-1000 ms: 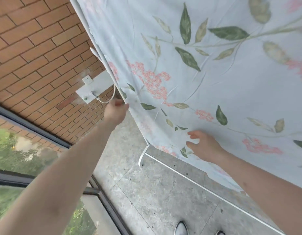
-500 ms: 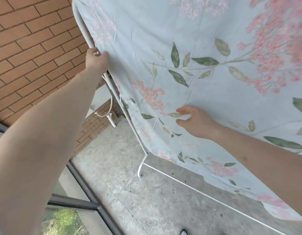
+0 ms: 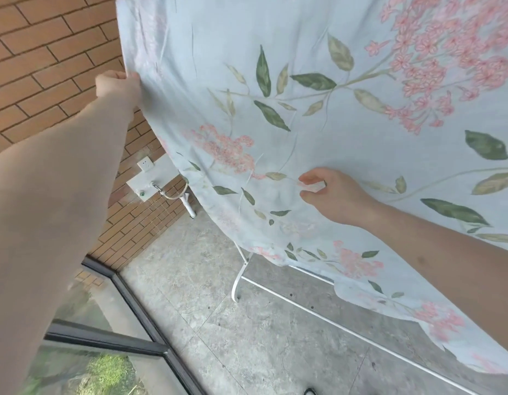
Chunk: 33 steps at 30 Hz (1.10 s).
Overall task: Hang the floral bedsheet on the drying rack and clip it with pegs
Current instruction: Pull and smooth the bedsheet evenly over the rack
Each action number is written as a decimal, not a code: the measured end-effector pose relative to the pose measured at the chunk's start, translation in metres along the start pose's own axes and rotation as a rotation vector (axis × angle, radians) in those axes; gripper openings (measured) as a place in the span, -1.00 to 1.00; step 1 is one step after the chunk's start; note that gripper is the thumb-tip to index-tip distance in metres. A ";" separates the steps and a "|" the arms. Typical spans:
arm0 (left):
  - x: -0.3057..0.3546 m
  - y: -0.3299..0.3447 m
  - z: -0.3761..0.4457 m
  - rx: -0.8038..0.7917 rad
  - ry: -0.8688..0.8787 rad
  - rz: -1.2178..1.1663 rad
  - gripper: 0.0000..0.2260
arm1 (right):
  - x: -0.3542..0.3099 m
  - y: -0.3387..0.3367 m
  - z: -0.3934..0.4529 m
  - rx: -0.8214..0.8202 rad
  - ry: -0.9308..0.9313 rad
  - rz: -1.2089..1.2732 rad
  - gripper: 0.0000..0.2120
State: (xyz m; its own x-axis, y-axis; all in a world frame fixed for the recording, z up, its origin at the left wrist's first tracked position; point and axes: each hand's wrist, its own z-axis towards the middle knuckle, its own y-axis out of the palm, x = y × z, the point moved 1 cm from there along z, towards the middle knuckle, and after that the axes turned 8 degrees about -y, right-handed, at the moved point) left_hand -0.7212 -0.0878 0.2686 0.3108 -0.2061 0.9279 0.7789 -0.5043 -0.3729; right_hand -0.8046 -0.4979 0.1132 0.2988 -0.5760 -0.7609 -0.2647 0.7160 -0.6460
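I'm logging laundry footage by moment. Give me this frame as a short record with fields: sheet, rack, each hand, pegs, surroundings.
sheet: floral bedsheet hangs draped over the rack, lower edge near the floor
rack: white drying rack, only a leg and a floor bar show below the sheet
left hand: left hand grips the sheet's left edge, high up
right hand: right hand pinches the cloth lower down, on the front face
pegs: none in sight
surroundings: brick wall, wall socket, concrete floor, glass railing

Two bare forearms, no sleeves
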 end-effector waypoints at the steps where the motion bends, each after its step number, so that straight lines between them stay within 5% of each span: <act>1: -0.002 0.001 -0.002 -0.018 -0.007 0.042 -0.78 | 0.000 0.003 -0.002 -0.013 0.005 0.005 -0.66; 9: -0.014 0.020 -0.031 -0.079 0.068 0.067 -0.89 | 0.023 0.012 -0.035 -0.077 0.104 0.034 -0.62; 15: -0.077 0.043 -0.097 0.071 0.232 0.064 -0.60 | 0.065 0.016 -0.087 -0.065 0.211 0.114 -0.66; 25: -0.230 0.103 -0.346 -0.859 0.210 0.470 -0.83 | 0.175 -0.005 -0.203 -0.045 0.449 0.173 -0.70; 28: -0.257 0.117 -0.405 -0.993 0.178 0.593 -0.81 | 0.207 -0.026 -0.235 -0.048 0.492 0.193 -0.74; 33: -0.280 0.132 -0.488 -0.997 0.050 0.610 -0.84 | 0.260 -0.070 -0.271 -0.129 0.472 0.193 -0.74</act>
State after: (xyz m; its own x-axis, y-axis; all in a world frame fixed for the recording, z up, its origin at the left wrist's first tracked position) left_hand -0.9708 -0.5058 -0.0420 0.4467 -0.6629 0.6009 -0.2713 -0.7404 -0.6150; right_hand -0.9563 -0.8048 -0.0563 -0.2041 -0.5744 -0.7927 -0.3939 0.7895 -0.4707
